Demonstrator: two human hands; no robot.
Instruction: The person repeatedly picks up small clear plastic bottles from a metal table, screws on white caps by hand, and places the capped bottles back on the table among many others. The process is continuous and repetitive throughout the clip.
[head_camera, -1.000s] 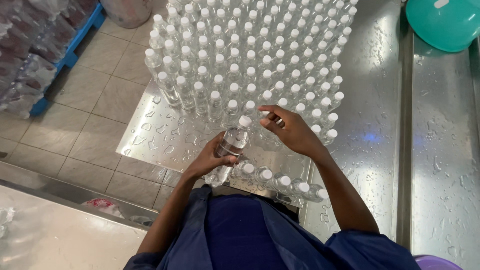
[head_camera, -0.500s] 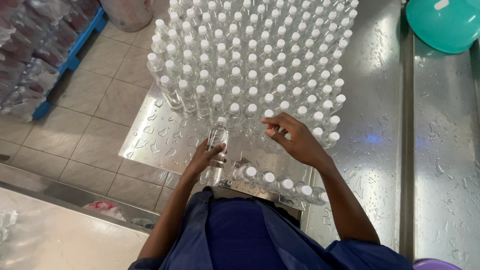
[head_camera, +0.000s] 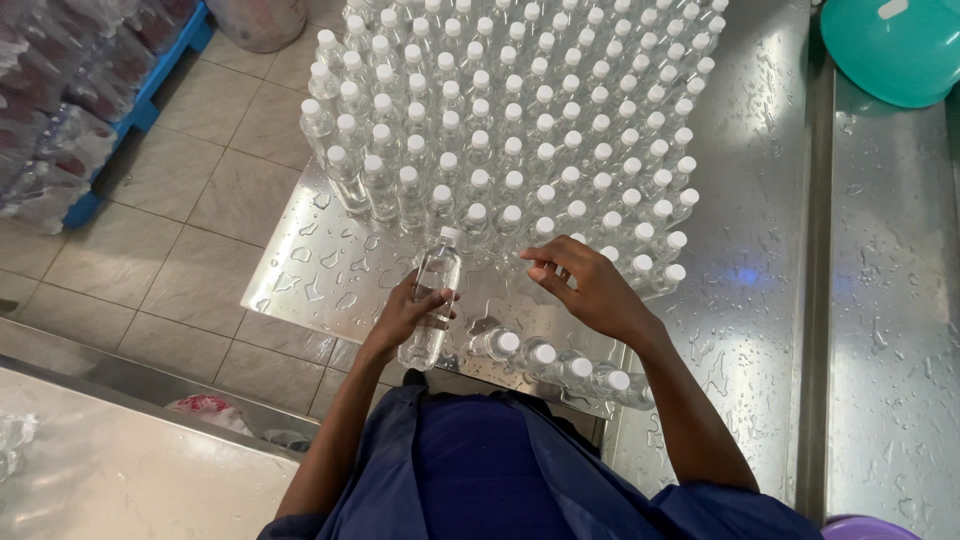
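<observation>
Lowered slightly since half a second ago, the left hand (head_camera: 408, 312) now wraps a clear capped bottle (head_camera: 431, 296) at centre frame, its white cap tilted toward the massed rows above, while the right hand (head_camera: 590, 285) has drawn back from the rows and hovers just right of it, fingers loosely curled and pinched narrow, holding nothing that can be made out. Dozens of clear plastic bottles (head_camera: 520, 130) with white caps stand upright in tight rows across the upper centre of the frame on a wet steel table (head_camera: 760, 260) beaded with droplets; each appears filled with clear liquid. A short line of capped bottles (head_camera: 560, 365) sits along the table's near edge, just below the hands. At upper right, a turquoise tub (head_camera: 890, 50) rests on the steel surface, its contents not visible. Shrink-wrapped packs of bottles (head_camera: 50, 120) are stacked on a blue pallet (head_camera: 140, 110) at upper left, over a tiled floor (head_camera: 180, 230). The person's dark blue garment (head_camera: 480, 470) fills the lower centre, and a purple rim (head_camera: 865, 527) shows at lower right.
</observation>
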